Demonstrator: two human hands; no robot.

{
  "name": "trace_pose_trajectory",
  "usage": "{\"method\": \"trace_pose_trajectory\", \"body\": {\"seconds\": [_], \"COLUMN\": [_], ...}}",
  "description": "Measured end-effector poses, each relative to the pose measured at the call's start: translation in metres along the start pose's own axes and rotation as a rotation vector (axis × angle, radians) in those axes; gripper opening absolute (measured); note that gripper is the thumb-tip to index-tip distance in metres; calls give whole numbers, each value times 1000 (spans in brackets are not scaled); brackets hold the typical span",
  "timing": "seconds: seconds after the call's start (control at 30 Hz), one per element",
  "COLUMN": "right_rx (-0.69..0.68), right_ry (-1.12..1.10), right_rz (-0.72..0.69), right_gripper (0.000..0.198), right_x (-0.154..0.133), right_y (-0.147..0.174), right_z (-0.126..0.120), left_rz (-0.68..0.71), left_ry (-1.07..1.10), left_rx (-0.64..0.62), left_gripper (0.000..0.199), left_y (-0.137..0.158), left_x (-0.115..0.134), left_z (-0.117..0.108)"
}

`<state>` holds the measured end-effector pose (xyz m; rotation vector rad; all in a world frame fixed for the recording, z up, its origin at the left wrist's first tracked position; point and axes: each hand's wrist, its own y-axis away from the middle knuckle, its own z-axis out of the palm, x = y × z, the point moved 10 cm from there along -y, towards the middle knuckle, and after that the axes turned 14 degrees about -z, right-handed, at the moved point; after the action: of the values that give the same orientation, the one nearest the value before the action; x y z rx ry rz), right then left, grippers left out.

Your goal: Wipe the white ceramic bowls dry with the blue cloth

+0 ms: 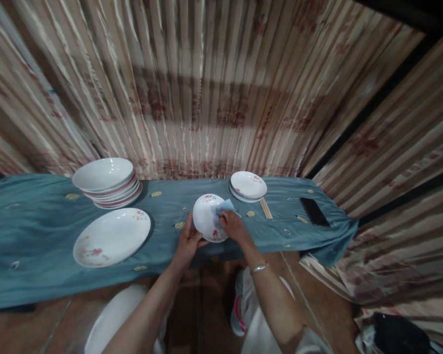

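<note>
A small white plate with red flowers [203, 216] is tilted up over the front part of the table. My left hand [189, 240] grips it by its lower left rim, with the thumb on the edge. Against the plate's right side, my right hand [232, 224] presses a light blue cloth [227, 205] bunched in its fingers. Behind and to the right lies a short stack of similar floral plates [248, 184]. A few wooden chopsticks [266, 208] rest beside that stack.
On the left stand a stack of white bowls and plates [109, 179] and a large oval floral platter [112, 238]. A black phone [314, 212] lies near the right end of the teal tablecloth [170, 196]. Pleated curtains [206, 98] hang close behind.
</note>
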<state>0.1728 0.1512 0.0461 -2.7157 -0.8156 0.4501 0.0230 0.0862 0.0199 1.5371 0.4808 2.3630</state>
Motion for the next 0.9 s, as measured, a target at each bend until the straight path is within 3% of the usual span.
{"method": "trace_pose_trajectory", "body": {"seconds": [0.13, 0.3, 0.53, 0.73, 0.9], "right_rx": [46, 90, -29, -262, -348], "right_ry": [-128, -309, -557, -424, -340], "right_rz": [38, -42, -141, -51, 42], "right_gripper": [28, 35, 25, 21, 18], "right_x": [0, -29, -75, -69, -45], "right_y": [-11, -21, -12, 11, 28], "right_z": [8, 5, -4, -6, -19], "left_rz": [1, 17, 18, 4, 9], "left_ry": [-6, -2, 35, -7, 0], "left_rx": [-3, 18, 28, 58, 74], "left_gripper": [91, 90, 87, 92, 89], "left_y": [2, 3, 1, -1, 1], "left_x": [0, 0, -3, -5, -4], "left_z": [3, 2, -3, -9, -9]}}
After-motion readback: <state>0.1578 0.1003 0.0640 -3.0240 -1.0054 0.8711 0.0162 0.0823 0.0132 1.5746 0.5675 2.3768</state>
